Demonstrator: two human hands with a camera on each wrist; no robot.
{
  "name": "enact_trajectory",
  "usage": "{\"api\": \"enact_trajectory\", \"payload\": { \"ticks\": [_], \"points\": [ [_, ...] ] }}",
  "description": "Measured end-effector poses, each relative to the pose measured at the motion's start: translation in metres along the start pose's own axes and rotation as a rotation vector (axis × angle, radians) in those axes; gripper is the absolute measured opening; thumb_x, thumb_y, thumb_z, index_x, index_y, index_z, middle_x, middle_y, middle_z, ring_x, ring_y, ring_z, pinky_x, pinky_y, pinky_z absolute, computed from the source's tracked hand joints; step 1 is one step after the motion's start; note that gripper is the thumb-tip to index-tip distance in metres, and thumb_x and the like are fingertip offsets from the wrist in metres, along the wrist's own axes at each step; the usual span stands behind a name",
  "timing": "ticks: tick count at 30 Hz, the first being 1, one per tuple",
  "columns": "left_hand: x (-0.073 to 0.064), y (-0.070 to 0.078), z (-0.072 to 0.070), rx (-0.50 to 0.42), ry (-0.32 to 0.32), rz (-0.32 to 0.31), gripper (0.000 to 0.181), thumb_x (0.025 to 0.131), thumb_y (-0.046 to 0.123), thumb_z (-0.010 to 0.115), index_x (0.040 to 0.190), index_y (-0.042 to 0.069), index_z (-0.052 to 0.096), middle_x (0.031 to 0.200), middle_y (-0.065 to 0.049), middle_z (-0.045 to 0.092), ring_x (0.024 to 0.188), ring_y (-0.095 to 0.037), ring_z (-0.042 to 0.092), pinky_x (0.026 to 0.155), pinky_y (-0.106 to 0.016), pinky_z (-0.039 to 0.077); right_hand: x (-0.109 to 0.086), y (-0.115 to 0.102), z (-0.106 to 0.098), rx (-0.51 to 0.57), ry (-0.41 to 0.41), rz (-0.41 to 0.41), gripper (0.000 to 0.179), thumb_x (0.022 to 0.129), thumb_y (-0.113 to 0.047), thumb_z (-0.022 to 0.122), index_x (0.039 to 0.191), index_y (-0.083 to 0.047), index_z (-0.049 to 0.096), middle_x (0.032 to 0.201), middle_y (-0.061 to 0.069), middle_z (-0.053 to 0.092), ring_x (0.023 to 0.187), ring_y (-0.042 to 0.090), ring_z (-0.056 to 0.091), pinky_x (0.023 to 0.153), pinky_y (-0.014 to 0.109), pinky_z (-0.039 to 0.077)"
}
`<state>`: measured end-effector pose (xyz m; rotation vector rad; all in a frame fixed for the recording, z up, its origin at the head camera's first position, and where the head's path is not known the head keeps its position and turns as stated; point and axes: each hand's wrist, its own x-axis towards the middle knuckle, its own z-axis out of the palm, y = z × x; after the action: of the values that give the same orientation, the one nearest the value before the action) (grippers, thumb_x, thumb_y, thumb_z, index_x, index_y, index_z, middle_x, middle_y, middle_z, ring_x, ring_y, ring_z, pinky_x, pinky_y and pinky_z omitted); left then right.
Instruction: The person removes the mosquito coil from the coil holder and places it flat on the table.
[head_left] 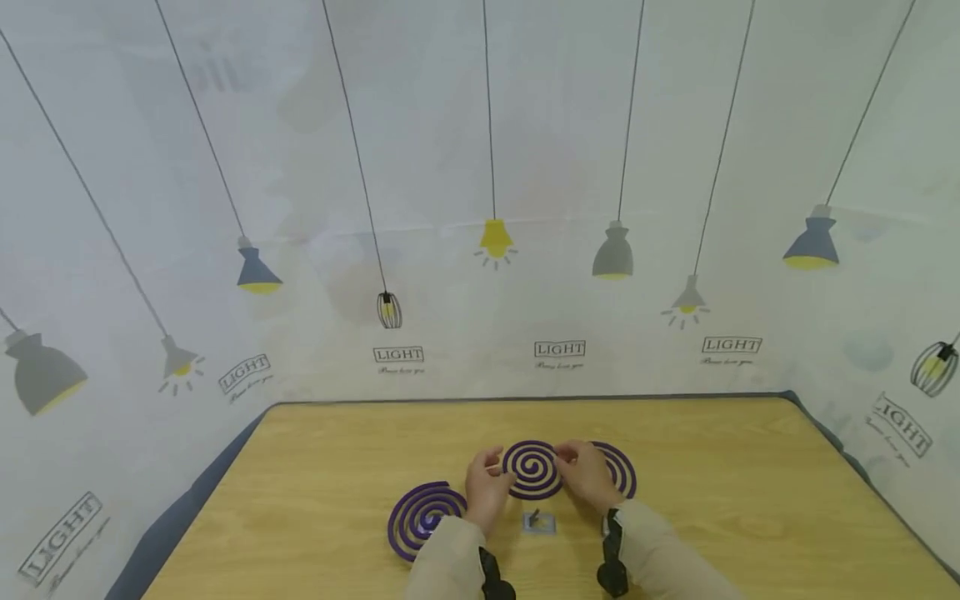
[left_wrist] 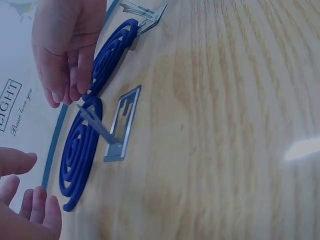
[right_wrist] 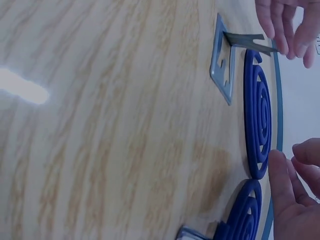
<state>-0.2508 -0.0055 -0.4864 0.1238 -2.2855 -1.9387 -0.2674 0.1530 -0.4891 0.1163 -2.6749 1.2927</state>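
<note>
L hand (head_left: 486, 493) had fingers loosely apart, thumb nr L edge of the mid coil (head_left: 532, 467); R hand (head_left: 588, 477), unclenched, was at its R edge, contact unclear. Mid coil lay flat, just beside the R coil (head_left: 632, 475), beyond the metal stand (head_left: 547, 527). Imo a hard sideways shove could've snapped it.

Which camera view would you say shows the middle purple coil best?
The head view: the middle purple coil shows there from above, its spiral nearly round. Both wrist views show it larger and bluer, but from a low slant, narrowing the spiral.
</note>
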Motion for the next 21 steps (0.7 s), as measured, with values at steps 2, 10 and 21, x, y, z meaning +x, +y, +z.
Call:
{"api": "enact_trajectory", "payload": {
  "ticks": [2,10,21],
  "points": [
    [0.001,0.004,-0.006,0.002,-0.048,0.016,0.042,0.070,-0.011,0.059,0.111,-0.008,0.051,0.107,-0.023,0.049,0.094,-0.036,0.050,0.072,-0.034,0.049,-0.002,-0.002,0.001,0.012,-0.006,-0.007,0.019,0.081,-0.003,0.058,0.097,0.006,0.062,0.083,0.008,0.061,0.074,0.020,0.055,0.062,0.030,0.047],
    [0.003,0.015,-0.021,0.005,-0.179,0.067,0.042,0.074,-0.009,0.059,0.115,-0.007,0.049,0.113,-0.026,0.047,0.101,-0.040,0.049,0.078,-0.037,0.048,-0.004,-0.008,0.002,0.106,-0.065,0.034,0.021,0.083,-0.002,0.056,0.102,0.006,0.059,0.084,0.008,0.057,0.067,0.016,0.055,0.056,0.026,0.047],
    [-0.004,0.032,-0.040,0.059,-0.321,0.107,0.046,0.078,-0.003,0.061,0.122,-0.002,0.046,0.117,-0.022,0.046,0.103,-0.038,0.048,0.075,-0.035,0.049,-0.011,-0.023,-0.006,0.131,-0.111,-0.029,0.021,0.082,0.001,0.057,0.102,0.006,0.059,0.087,0.008,0.060,0.071,0.018,0.056,0.058,0.028,0.049]
  ]
}}
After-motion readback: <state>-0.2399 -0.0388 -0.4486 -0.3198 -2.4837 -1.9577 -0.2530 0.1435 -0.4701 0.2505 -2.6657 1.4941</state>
